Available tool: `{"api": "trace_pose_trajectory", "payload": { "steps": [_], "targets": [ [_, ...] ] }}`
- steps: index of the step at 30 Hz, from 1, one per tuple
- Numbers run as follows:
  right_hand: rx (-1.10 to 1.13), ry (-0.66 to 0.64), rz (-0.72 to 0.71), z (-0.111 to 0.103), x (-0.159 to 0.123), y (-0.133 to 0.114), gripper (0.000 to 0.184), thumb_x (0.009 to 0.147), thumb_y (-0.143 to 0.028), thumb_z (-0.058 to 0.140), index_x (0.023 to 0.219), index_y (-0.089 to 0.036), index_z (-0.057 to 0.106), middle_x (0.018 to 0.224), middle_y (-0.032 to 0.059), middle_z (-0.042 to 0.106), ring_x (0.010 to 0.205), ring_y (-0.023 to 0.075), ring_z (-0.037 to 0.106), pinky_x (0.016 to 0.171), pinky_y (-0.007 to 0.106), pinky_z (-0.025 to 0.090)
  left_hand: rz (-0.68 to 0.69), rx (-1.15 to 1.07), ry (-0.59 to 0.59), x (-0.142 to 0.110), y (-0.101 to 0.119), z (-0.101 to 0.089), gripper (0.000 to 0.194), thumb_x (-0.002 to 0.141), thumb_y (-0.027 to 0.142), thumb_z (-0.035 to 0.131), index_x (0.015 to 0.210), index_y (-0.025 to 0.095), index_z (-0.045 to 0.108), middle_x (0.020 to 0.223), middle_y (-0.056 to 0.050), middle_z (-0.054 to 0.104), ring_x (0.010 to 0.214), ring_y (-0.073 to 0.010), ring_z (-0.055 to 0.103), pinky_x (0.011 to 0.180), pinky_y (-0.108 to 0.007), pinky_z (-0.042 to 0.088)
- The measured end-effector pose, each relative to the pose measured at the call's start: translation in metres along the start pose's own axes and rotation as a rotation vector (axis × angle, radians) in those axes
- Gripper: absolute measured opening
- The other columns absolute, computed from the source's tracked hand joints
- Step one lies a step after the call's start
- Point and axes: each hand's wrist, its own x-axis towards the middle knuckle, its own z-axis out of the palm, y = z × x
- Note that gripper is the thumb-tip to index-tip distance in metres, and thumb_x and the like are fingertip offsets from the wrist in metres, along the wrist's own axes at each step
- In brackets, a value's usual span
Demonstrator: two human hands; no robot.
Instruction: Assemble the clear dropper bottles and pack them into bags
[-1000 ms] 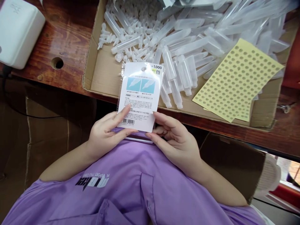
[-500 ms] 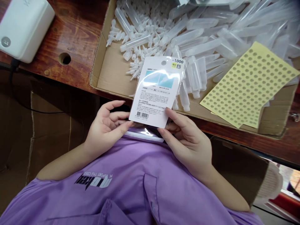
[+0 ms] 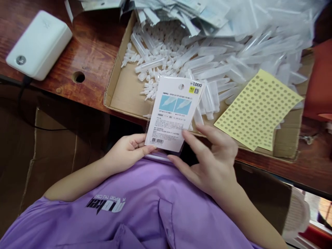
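Observation:
A white printed packet card (image 3: 169,121) in a clear plastic sleeve stands tilted up in front of me, showing two blue pictures, small print and a barcode. My left hand (image 3: 129,152) is closed on its lower left corner, thumb in front. My right hand (image 3: 212,162) has its fingers spread at the card's lower right; the index fingertip meets or nearly meets the edge, and I cannot tell which. Behind the card lie small white nozzle tips (image 3: 151,90) and clear plastic tubes (image 3: 210,100) in a shallow cardboard tray (image 3: 121,90).
Yellow sticker sheets (image 3: 256,110) with rows of round dots lie over the tray's right side. Several flat printed packets (image 3: 181,14) are heaped at the back. A white power bank (image 3: 38,45) with a black cable sits on the wooden table (image 3: 95,45), left of a round hole (image 3: 78,77).
My right fingers have opened and drawn away from the card, while my left hand has closed on its corner. The view has shifted, bringing the packet heap into sight.

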Motion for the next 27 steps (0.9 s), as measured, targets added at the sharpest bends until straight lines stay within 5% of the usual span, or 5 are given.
{"api": "trace_pose_trajectory", "payload": {
  "steps": [5,9,15,19,27],
  "targets": [
    [-0.08,-0.035,-0.255,0.016,0.013,0.003,0.049,0.088,-0.043,0.066,0.129,-0.019,0.057,0.134,0.0145,0.061,0.13,0.0246,0.051,0.111,0.039,0.041,0.026,0.088,-0.003,0.003,-0.004,-0.005,0.029,0.086,0.031,0.071,0.111,0.017,0.072,0.111,-0.006,0.076,0.103,-0.0201,0.072,0.1,-0.034,0.054],
    [-0.098,-0.02,-0.301,0.024,0.015,0.006,0.044,0.089,-0.035,0.065,0.131,-0.021,0.058,0.135,0.0089,0.062,0.132,0.021,0.053,0.118,0.036,0.034,0.022,0.101,0.003,0.004,-0.005,-0.006,0.027,0.087,0.032,0.07,0.111,0.018,0.072,0.11,-0.006,0.076,0.102,-0.0209,0.072,0.101,-0.038,0.053],
    [-0.014,-0.004,-0.273,0.029,0.008,0.009,0.044,0.086,-0.027,0.069,0.129,-0.021,0.061,0.135,0.008,0.062,0.148,0.019,0.028,0.126,0.043,0.015,0.005,0.159,-0.004,0.007,-0.004,-0.007,0.028,0.087,0.036,0.069,0.108,0.017,0.074,0.109,-0.006,0.076,0.102,-0.0218,0.072,0.1,-0.037,0.054],
    [0.034,-0.008,-0.296,0.034,0.005,0.01,0.045,0.085,-0.02,0.068,0.129,-0.016,0.06,0.136,0.0099,0.061,0.149,0.0211,0.023,0.122,0.04,0.031,0.013,0.219,-0.019,0.009,-0.004,-0.009,0.027,0.089,0.037,0.067,0.107,0.019,0.075,0.11,-0.005,0.076,0.103,-0.0215,0.071,0.101,-0.037,0.053],
    [0.127,0.039,-0.282,0.036,0.004,0.006,0.042,0.084,-0.015,0.067,0.125,-0.007,0.062,0.127,0.0157,0.066,0.135,0.0247,0.049,0.11,0.035,0.049,0.042,0.335,0.003,0.01,-0.005,-0.011,0.026,0.089,0.036,0.065,0.104,0.018,0.076,0.109,-0.006,0.076,0.103,-0.0246,0.071,0.099,-0.038,0.054]
  ]
}}
